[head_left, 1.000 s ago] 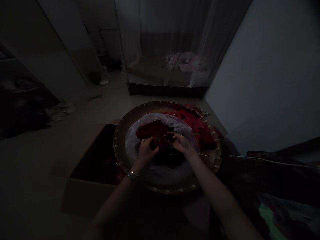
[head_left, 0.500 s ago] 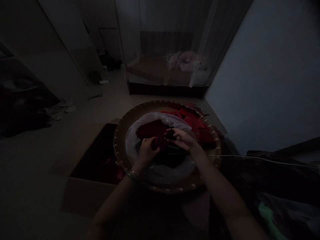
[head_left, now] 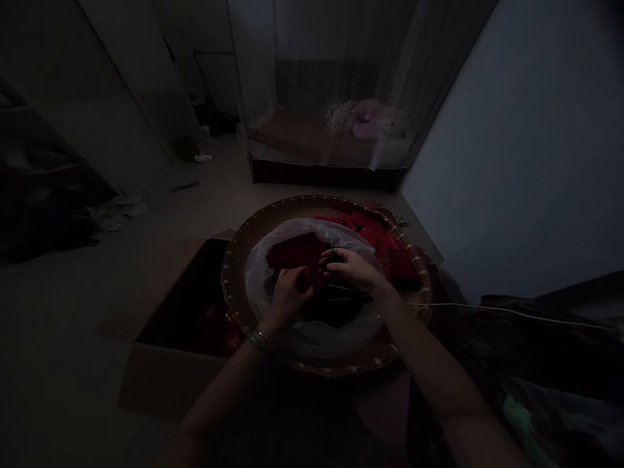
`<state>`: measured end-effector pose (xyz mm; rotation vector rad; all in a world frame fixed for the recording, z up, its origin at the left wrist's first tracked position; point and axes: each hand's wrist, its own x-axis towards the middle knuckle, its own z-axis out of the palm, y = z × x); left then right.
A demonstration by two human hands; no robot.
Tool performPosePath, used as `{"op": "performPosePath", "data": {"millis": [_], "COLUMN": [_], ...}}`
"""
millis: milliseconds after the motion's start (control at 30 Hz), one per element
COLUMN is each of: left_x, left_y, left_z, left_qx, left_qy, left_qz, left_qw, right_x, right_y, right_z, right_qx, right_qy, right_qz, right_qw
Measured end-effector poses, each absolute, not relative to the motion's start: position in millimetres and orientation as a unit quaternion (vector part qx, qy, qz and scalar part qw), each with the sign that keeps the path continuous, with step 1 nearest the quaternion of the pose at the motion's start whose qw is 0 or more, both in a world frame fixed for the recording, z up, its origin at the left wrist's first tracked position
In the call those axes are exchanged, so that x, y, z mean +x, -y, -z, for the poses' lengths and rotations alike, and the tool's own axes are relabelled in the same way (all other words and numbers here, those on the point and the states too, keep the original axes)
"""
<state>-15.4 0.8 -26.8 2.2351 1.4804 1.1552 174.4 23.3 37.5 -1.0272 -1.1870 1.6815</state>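
Over a round woven bamboo tray (head_left: 236, 257), both hands meet near the middle. My left hand (head_left: 288, 292) is closed on a small dark red piece (head_left: 314, 278), perhaps cloth; its exact kind is too dark to tell. My right hand (head_left: 353, 268) is closed just to the right of it, its fingers curled round a small dark thing (head_left: 332, 258) that I cannot make out. Beneath the hands lies a whitish plastic bag (head_left: 312, 338), spread wide, with dark red material (head_left: 292, 250) and darker contents inside. Several bright red pieces (head_left: 375, 231) lie on the tray's far right.
Left of the tray stands an open cardboard box (head_left: 170, 374) with red items inside. A white cord (head_left: 487, 308) runs rightward from the tray. Behind is a bed under a net (head_left: 312, 140); a pale wall (head_left: 511, 156) rises at the right. The room is very dim.
My right hand has turned slightly and its fingers have curled in more around the dark thing. The left hand stays almost where it was, still on the dark red piece.
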Motion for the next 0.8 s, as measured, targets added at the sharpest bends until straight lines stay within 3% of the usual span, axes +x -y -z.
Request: {"op": "performPosePath", "data": {"millis": [267, 500, 800], "left_x": [-15, -15, -16], "left_y": [0, -1, -3], "left_z": [24, 29, 36], "left_qx": [0.759, 0.754, 0.752], "left_qy": [-0.506, -0.514, -0.512], "left_qz": [-0.395, -0.394, -0.403], "left_qw": [0.108, 0.109, 0.099], "right_x": [160, 166, 153], "right_y": [-23, -19, -16], "right_z": [-49, -49, -49], "right_qx": [-0.474, -0.469, -0.519], "right_qy": [0.515, 0.725, 0.789], "right_qz": [-0.621, -0.400, -0.209], "right_qw": [0.353, 0.306, 0.253]}}
